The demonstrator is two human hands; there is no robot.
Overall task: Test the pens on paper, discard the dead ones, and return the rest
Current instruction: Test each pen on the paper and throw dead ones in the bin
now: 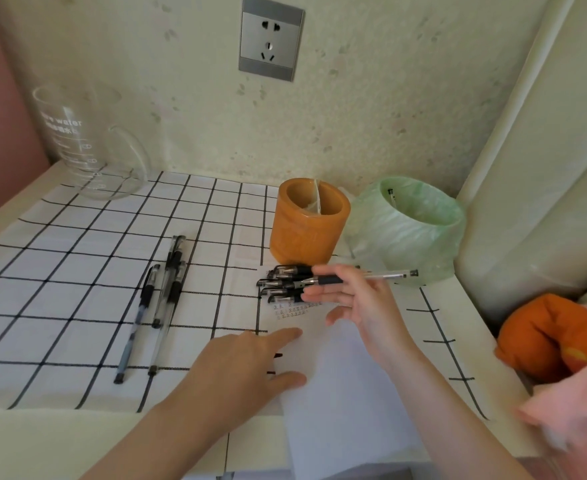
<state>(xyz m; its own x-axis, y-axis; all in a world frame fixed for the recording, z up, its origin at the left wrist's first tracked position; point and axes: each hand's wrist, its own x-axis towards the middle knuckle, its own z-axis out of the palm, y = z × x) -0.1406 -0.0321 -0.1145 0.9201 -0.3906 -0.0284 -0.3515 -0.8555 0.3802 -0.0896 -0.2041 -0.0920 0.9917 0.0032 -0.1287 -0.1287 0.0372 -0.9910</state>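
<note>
My right hand holds a clear pen with a black grip level above the top of the white paper, tip pointing left. My left hand presses flat on the paper's left edge, fingers straight. Several black pen caps lie in a stack at the paper's top. Three uncapped pens lie side by side on the checked cloth to the left. An orange pen holder stands behind the caps. A small bin lined with a green bag stands to its right, with a pen inside.
A glass measuring jug stands at the back left of the checked cloth. An orange cloth object lies at the right edge beside a cream padded wall. A wall socket is above.
</note>
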